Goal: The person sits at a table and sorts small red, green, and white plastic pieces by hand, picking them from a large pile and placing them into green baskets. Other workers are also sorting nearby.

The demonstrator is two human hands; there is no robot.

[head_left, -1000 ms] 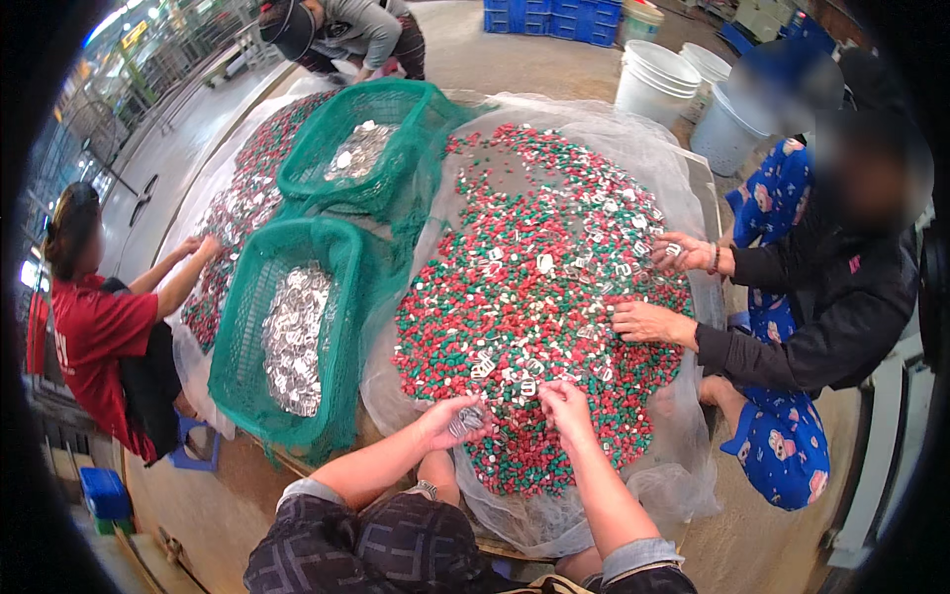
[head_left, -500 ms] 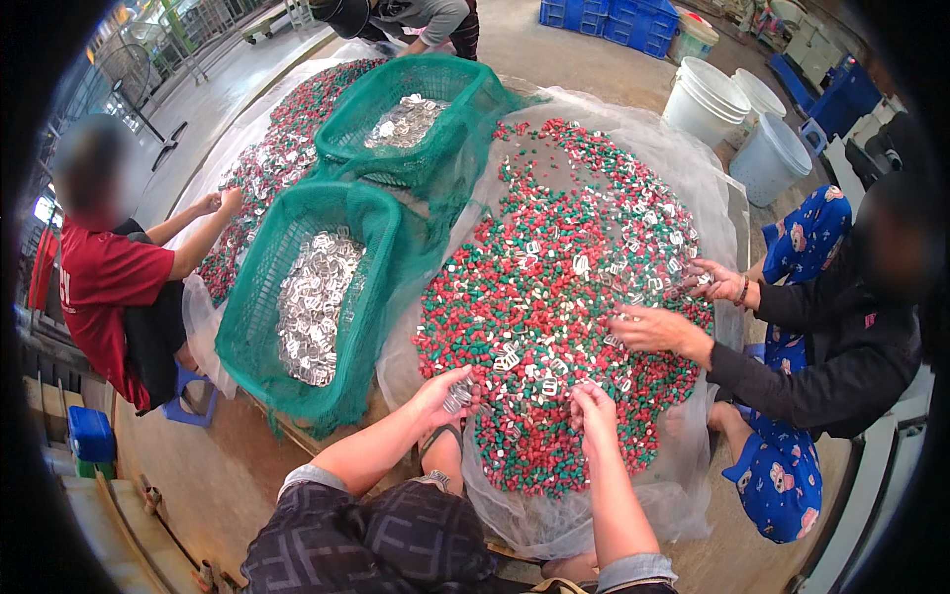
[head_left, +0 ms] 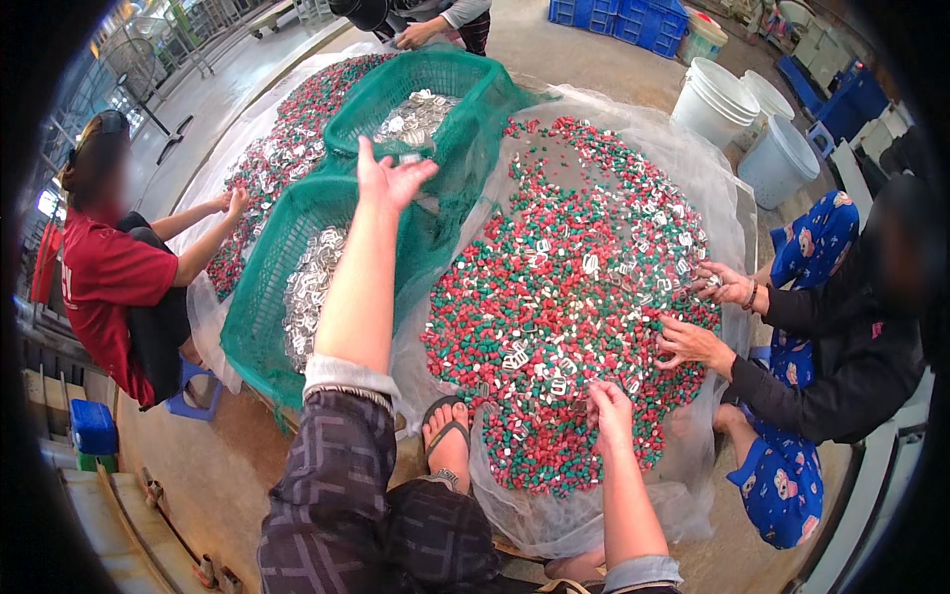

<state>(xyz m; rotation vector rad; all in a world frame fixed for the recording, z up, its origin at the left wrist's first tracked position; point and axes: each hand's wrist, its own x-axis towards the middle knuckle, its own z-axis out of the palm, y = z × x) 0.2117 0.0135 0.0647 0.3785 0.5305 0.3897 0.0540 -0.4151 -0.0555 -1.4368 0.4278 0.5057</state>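
My left hand (head_left: 391, 183) is stretched out over the near rim of the far green basket (head_left: 492, 84), palm up with its fingers spread. Small silvery metal buckles (head_left: 416, 117) lie inside that basket. My right hand (head_left: 611, 414) is low over a wide heap of red, green and white pebble-like pieces (head_left: 515, 297), thumb and fingertips pinched together. Whatever it pinches is too small to make out. Close to those fingertips, more metal buckles (head_left: 562, 381) lie on the heap. A nearer green basket (head_left: 252, 307), partly hidden by my left forearm, also holds many buckles.
At the right, a co-worker's two hands (head_left: 698, 342) work over the heap's edge. Another person in red (head_left: 119, 267) sits left at a second heap (head_left: 287, 129); a third person bends at the far end. White buckets (head_left: 712, 99) and blue crates (head_left: 618, 25) stand behind.
My left hand has moved from the heap, where it held several buckles, up to the far basket and opened. My right hand stays near the same spot. The co-worker's nearer hand has shifted right.
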